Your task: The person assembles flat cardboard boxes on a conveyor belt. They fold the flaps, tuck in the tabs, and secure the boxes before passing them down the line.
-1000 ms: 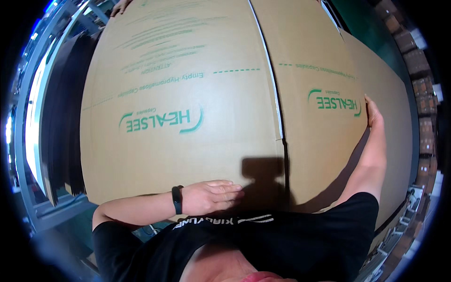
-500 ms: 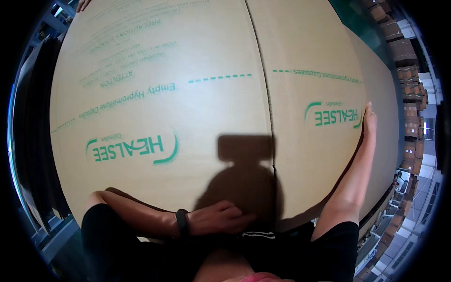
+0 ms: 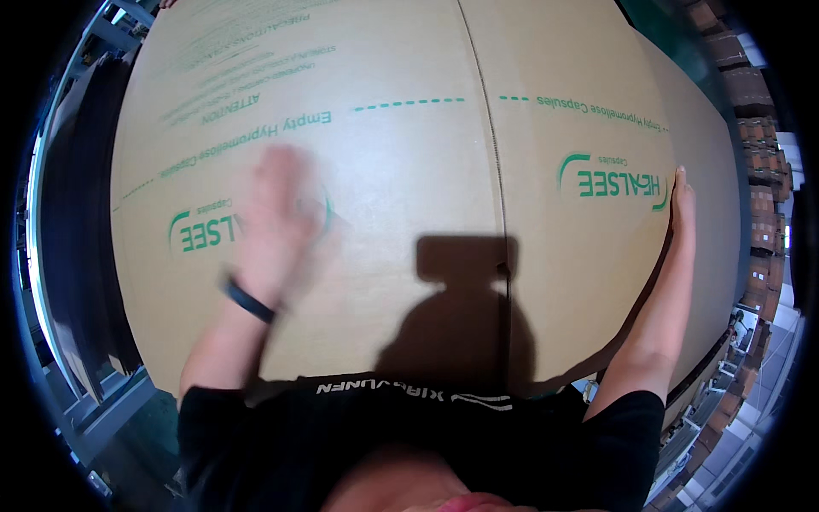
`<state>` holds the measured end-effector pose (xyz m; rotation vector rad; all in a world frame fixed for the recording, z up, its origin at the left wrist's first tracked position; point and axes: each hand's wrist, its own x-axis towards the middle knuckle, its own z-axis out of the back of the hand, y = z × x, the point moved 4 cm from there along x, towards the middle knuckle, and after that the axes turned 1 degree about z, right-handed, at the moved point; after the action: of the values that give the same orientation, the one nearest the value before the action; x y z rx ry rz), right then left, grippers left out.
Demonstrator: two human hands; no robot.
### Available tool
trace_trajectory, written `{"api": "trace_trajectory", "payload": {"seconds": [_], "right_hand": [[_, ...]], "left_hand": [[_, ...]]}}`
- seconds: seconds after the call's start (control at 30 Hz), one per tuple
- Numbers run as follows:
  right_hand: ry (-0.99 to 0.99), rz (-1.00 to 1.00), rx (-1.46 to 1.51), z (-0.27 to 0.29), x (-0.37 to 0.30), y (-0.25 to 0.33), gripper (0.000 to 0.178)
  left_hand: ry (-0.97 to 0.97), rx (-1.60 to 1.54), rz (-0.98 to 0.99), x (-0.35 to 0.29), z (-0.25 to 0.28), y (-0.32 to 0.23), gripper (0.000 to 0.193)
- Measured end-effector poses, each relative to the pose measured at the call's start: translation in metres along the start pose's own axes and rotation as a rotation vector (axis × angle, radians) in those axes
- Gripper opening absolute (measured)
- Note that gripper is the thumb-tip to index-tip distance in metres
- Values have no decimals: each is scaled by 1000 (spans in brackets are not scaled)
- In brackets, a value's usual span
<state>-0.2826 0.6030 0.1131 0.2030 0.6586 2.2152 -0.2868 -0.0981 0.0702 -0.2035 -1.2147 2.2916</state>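
A large brown cardboard sheet with green printing and a lengthwise crease spreads in front of me. My left hand, with a dark band on its wrist, is over the sheet's left panel. Motion smears its fingers, so neither their pose nor any contact with the board shows clearly. At the sheet's right edge, my right hand grips the board, one digit lying along the edge and the other fingers mostly hidden.
Another person's fingers touch the far left corner. Dark stacked sheets stand on the left beside a metal frame. Brown cardboard stacks line the right side. A dark green surface lies beyond the far right edge.
My left hand has swung from near my body out over the left panel. The sheet appears slightly shifted to the right and farther away in view. My right hand stays at the right edge.
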Motion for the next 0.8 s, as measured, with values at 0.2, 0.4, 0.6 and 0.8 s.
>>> {"api": "trace_trajectory", "payload": {"seconds": [0.2,0.4,0.6,0.8], "right_hand": [[354,-211,501,-9,6,22,62],[414,-233,547,-7,-12,45,63],[45,-26,85,7,2,40,69],[-187,79,-479,22,14,35,75]], "left_hand": [[-660,718,1248,-222,327,201,43],[-626,-292,1030,-198,286,203,53],[-771,-25,981,-214,277,196,56],[-835,2,965,-209,271,183,56]]}}
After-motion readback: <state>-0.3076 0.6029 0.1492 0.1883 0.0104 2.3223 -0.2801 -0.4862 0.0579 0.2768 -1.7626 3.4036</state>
